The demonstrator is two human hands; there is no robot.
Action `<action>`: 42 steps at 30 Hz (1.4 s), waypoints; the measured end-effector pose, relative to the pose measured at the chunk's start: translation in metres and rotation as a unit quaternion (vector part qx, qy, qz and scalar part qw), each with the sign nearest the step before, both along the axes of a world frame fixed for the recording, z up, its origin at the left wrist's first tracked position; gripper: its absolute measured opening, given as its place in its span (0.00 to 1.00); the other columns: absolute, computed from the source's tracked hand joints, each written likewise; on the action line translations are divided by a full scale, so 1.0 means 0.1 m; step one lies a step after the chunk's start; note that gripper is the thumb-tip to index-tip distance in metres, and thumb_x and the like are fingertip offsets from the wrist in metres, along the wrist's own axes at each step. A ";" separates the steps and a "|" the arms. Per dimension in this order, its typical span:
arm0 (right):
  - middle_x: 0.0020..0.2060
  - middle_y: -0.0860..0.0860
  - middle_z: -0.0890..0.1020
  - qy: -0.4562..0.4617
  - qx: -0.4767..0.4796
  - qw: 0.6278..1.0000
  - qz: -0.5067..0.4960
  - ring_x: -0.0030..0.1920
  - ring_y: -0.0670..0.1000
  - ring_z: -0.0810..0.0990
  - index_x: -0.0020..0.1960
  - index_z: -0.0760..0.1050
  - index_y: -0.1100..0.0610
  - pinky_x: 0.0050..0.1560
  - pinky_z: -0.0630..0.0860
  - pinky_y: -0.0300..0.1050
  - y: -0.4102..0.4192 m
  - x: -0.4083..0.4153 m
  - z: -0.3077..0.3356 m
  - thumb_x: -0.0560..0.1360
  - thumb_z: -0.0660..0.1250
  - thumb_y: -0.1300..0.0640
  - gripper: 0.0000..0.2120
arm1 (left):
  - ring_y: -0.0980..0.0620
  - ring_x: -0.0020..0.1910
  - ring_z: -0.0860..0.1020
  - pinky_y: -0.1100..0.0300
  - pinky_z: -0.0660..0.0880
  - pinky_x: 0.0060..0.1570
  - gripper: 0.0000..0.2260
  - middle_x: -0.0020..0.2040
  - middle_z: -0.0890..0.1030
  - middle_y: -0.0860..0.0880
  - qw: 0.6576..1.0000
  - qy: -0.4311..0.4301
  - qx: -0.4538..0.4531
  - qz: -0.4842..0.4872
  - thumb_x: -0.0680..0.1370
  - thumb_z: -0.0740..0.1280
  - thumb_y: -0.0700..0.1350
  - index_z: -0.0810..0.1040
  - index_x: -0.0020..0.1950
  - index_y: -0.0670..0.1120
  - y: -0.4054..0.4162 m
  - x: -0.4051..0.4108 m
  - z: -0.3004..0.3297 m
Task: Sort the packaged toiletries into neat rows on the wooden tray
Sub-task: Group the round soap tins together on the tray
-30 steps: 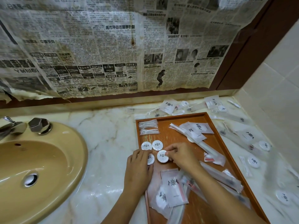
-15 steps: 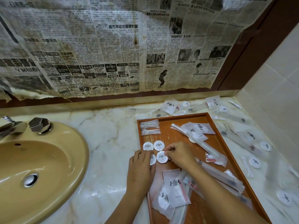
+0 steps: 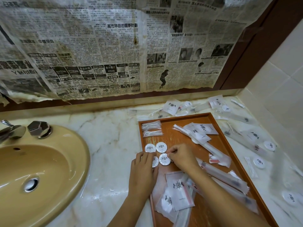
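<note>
Counting four round soaps (image 3: 161, 147) on wooden tray (image 3: 178, 140), two floss packets (image 3: 152, 129).

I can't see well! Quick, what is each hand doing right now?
Left hand: flat, fingers resting on a round soap, not gripping.
Right hand: fingertips pinching the edge of another round soap.

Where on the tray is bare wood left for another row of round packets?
Bare wood on the tray: between the floss picks and the sachets, right of the round packets. The near end is crowded with sachets.
</note>
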State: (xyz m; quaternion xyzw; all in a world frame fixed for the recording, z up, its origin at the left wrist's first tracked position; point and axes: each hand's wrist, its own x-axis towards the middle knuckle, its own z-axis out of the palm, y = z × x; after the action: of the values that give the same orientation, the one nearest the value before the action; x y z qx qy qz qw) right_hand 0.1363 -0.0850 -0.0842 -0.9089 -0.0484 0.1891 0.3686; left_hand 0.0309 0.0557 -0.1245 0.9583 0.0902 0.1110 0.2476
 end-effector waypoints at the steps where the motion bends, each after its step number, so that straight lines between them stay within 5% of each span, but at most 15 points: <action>1: 0.35 0.41 0.82 -0.001 -0.002 1.000 -0.001 0.37 0.42 0.81 0.41 0.84 0.52 0.44 0.80 0.42 0.00 0.00 0.00 0.72 0.73 0.62 0.05 | 0.50 0.61 0.72 0.56 0.73 0.53 0.16 0.59 0.78 0.54 1.000 0.000 0.000 -0.001 0.75 0.68 0.48 0.74 0.62 0.52 0.00 0.00 0.00; 12: 0.37 0.38 0.80 -0.058 0.016 0.998 -0.022 0.38 0.38 0.76 0.46 0.83 0.51 0.34 0.67 0.26 -0.13 0.01 0.12 0.75 0.70 0.60 0.05 | 0.50 0.59 0.74 0.56 0.74 0.52 0.15 0.58 0.79 0.54 1.000 -0.006 0.022 -0.006 0.74 0.69 0.50 0.74 0.61 0.52 0.00 0.00 0.04; 17: 0.50 0.45 0.80 -0.137 -0.039 0.987 -0.078 0.50 0.45 0.78 0.53 0.80 0.49 0.50 0.77 0.41 -0.46 0.14 0.17 0.75 0.71 0.59 0.09 | 0.50 0.57 0.75 0.56 0.74 0.52 0.16 0.57 0.79 0.54 0.998 0.004 0.053 -0.020 0.74 0.70 0.51 0.75 0.61 0.52 0.00 -0.01 0.10; 20: 0.58 0.50 0.76 -0.197 -0.133 0.966 -0.101 0.61 0.53 0.71 0.59 0.75 0.48 0.58 0.74 0.50 -0.75 0.21 0.15 0.73 0.72 0.57 0.16 | 0.50 0.56 0.75 0.56 0.73 0.53 0.14 0.57 0.78 0.54 0.998 0.014 0.065 -0.020 0.74 0.70 0.49 0.75 0.59 0.53 -0.01 0.03 0.18; 26: 0.74 0.48 0.59 -0.165 -0.192 0.967 0.019 0.73 0.54 0.59 0.76 0.59 0.41 0.70 0.67 0.53 -1.17 0.34 -0.01 0.73 0.72 0.49 0.36 | 0.51 0.61 0.72 0.54 0.69 0.61 0.13 0.61 0.74 0.54 0.999 0.014 0.042 -0.027 0.77 0.64 0.46 0.74 0.61 0.54 -0.28 0.31 0.40; 32: 0.67 0.46 0.70 -0.162 -0.171 0.969 0.078 0.66 0.53 0.69 0.73 0.67 0.44 0.63 0.73 0.48 -1.26 0.57 -0.05 0.75 0.69 0.54 0.28 | 0.53 0.60 0.71 0.57 0.66 0.60 0.12 0.61 0.73 0.55 0.997 0.051 0.025 -0.052 0.79 0.61 0.46 0.75 0.61 0.54 -0.63 0.51 0.42; 42: 0.49 0.50 0.85 -0.119 0.011 0.992 -0.036 0.46 0.50 0.82 0.60 0.80 0.51 0.47 0.79 0.45 -1.45 0.96 0.12 0.74 0.66 0.56 0.15 | 0.52 0.60 0.71 0.56 0.70 0.59 0.11 0.60 0.74 0.54 0.996 0.083 -0.014 -0.028 0.78 0.62 0.44 0.77 0.59 0.52 -1.04 0.77 0.45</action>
State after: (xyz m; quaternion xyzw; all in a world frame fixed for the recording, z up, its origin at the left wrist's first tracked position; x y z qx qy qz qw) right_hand 0.2319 -0.2300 -0.0719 -0.9220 -0.0610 0.0652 0.3767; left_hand 0.1079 -0.0481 -0.0797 0.9627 0.0848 0.0227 0.2560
